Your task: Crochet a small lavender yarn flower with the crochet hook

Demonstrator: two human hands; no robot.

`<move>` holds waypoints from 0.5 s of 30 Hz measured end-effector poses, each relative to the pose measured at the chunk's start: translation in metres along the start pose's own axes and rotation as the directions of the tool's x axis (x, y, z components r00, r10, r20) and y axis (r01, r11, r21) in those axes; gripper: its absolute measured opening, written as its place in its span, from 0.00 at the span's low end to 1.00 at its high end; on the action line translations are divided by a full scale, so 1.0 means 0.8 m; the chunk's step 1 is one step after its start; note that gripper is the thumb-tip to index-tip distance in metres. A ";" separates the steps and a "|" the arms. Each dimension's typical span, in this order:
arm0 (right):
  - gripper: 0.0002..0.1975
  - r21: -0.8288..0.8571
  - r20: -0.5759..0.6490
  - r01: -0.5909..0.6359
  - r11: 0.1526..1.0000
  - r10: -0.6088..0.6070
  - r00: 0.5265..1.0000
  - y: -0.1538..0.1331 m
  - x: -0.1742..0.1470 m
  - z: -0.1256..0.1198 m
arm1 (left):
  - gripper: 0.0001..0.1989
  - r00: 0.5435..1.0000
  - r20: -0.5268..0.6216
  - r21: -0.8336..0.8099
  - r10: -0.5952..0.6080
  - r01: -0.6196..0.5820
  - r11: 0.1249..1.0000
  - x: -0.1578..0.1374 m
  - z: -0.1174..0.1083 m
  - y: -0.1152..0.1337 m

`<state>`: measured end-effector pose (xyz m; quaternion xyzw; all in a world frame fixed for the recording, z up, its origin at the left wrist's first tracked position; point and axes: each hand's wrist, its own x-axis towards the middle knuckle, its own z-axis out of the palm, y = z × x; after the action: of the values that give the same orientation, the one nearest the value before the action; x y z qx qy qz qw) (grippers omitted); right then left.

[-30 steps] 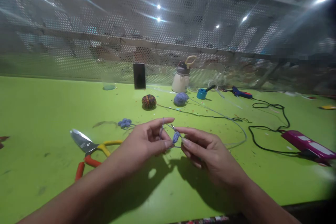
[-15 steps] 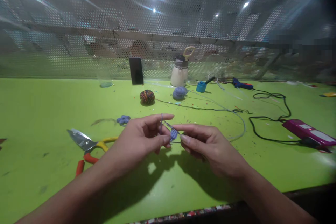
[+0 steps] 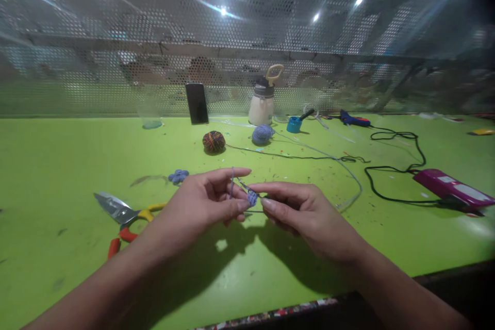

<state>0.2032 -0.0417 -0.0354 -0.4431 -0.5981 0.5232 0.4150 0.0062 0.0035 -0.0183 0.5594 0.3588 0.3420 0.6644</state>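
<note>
Between thumb and fingers, my left hand (image 3: pixel 209 201) pinches a small purple crochet piece (image 3: pixel 252 197). A strand of purple yarn (image 3: pixel 232 183) runs over its raised index finger. My right hand (image 3: pixel 305 211) is closed on a thin crochet hook (image 3: pixel 244 184), whose tip reaches into the work; most of the hook is hidden by the fingers. Beyond the hands sits a ball of purple yarn (image 3: pixel 263 134), its strand curving round to the right. Left of my left hand lies a finished-looking purple crochet flower (image 3: pixel 178 176).
Scissors (image 3: pixel 119 211) lie partly behind my left forearm. Farther back are a dark multicoloured yarn ball (image 3: pixel 214 142), a phone (image 3: pixel 197 103), a bottle (image 3: pixel 262 105) and a blue pot (image 3: pixel 294 124). At right, a glue gun (image 3: pixel 355 119) and a magenta power strip (image 3: pixel 452 187) trail black cable.
The whole view has shifted slightly, so everything sits a little farther left. Both hands keep their grip, and the hook's angle at the crochet piece differs only slightly.
</note>
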 end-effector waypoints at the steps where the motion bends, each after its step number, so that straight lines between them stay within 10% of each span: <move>1: 0.17 0.001 -0.001 0.000 1.000 0.000 1.000 0.000 0.000 0.001 | 0.26 1.000 0.006 -0.013 0.005 -0.005 1.000 0.001 0.000 -0.001; 15: 0.15 0.008 -0.014 0.047 0.999 -0.046 0.999 -0.006 -0.001 -0.002 | 0.34 0.998 0.027 -0.003 0.064 -0.064 0.998 0.000 0.001 -0.004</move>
<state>0.2041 -0.0424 -0.0301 -0.4310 -0.6031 0.5127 0.4331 0.0071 0.0023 -0.0211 0.5745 0.3313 0.3557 0.6585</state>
